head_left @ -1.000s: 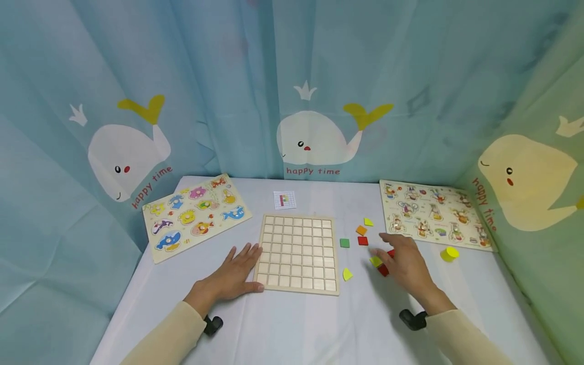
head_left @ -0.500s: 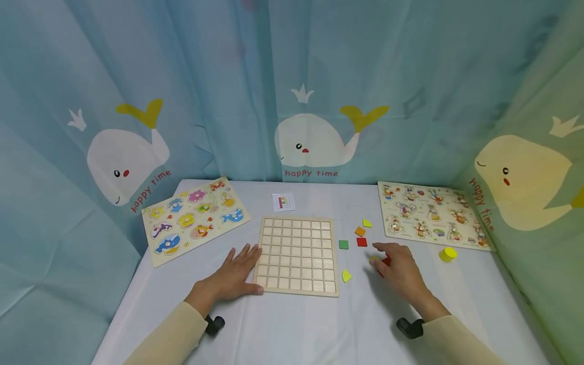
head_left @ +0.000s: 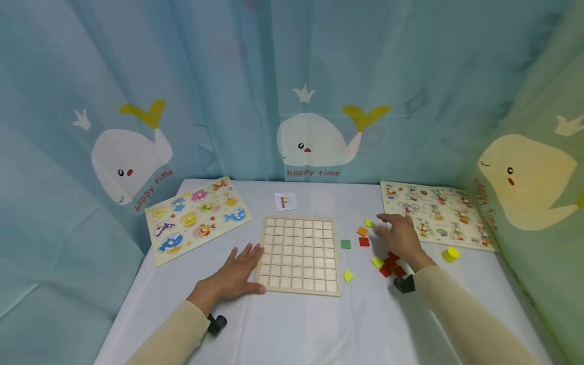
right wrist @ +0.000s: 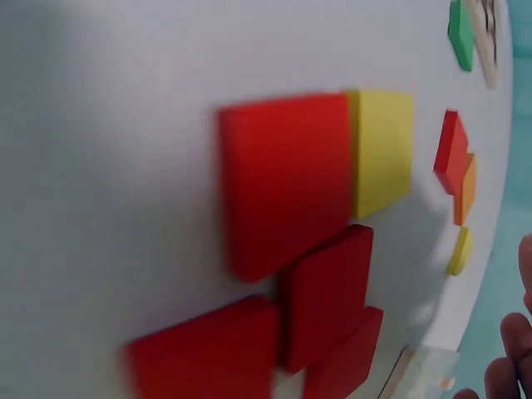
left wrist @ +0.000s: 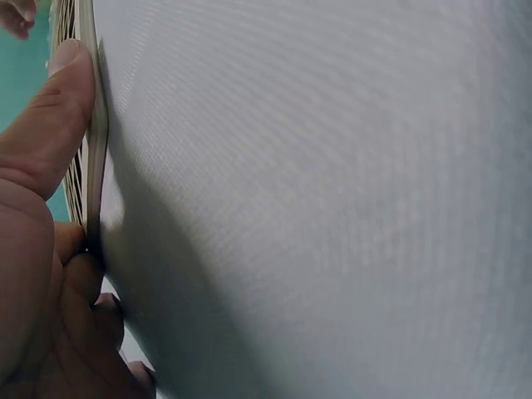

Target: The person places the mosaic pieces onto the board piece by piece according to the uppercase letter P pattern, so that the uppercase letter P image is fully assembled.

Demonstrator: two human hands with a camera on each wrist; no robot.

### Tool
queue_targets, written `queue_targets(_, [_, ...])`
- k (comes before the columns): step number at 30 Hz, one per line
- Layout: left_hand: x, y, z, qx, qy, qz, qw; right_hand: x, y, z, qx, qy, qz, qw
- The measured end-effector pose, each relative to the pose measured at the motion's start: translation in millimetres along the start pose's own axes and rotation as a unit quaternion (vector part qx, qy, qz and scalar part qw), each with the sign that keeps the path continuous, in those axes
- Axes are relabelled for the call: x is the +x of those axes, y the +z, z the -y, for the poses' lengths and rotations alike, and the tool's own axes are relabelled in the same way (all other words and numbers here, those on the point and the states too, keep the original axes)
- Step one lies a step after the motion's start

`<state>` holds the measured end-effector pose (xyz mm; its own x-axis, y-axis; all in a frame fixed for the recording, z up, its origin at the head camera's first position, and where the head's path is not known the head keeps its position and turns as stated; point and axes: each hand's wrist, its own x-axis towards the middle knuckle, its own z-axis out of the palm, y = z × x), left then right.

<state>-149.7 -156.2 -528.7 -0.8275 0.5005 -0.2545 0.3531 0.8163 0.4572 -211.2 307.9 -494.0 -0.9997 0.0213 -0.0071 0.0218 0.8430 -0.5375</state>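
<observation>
My left hand [head_left: 233, 274] lies with spread fingers against the left edge of a wooden grid board [head_left: 298, 253]; its thumb touches the near left corner. In the left wrist view the thumb [left wrist: 62, 112] presses along the board's rim. My right hand [head_left: 400, 237] hovers over the right side of the table, relaxed and holding nothing, fingertips near a small yellow tile [head_left: 369, 223]. An orange tile [head_left: 362, 231] and a red tile [head_left: 364, 242] lie just left of it. Beneath the right wrist, several red tiles [right wrist: 287, 183] cluster beside a yellow tile [right wrist: 384, 150].
A green tile [head_left: 345, 244] and a yellow quarter-round piece [head_left: 349, 275] lie right of the board. Behind it is a printed pattern card [head_left: 285, 202]. Picture puzzles sit left [head_left: 189, 238] and right [head_left: 422, 191], with a yellow cylinder [head_left: 450, 254] near the right one. Curtains surround the table.
My right hand has moved away from me, from over the red tiles to near the far yellow tile, uncovering the red cluster. My left hand has stayed at the board.
</observation>
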Motion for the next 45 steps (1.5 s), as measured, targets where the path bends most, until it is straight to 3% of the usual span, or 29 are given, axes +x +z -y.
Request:
queue_targets(6, [1.6, 2.9, -1.5, -0.006, 0.01, 0.001, 0.9999, 21, 8, -3, 0.003, 0.03, 0.029, 0.999])
queue_targets(15, [0.7, 7.9, 0.0, -0.008, 0.014, -0.002, 0.9999, 33, 19, -12, 0.005, 0.059, 0.044, 0.997])
queue_targets(24, [-1.1, 7.7, -0.7, -0.015, 0.012, 0.0, 0.9998, 37, 27, -15, -0.046, 0.019, 0.038, 0.998])
queue_targets(33, [-0.4, 7.7, 2.8, -0.015, 0.009, -0.005, 0.9998, 40, 24, -15, -0.013, 0.007, 0.029, 0.999])
queue_targets(45, [2.4, 6.7, 8.2, -0.015, 0.002, -0.007, 0.9999, 47, 25, -14, 0.024, 0.045, 0.051, 0.997])
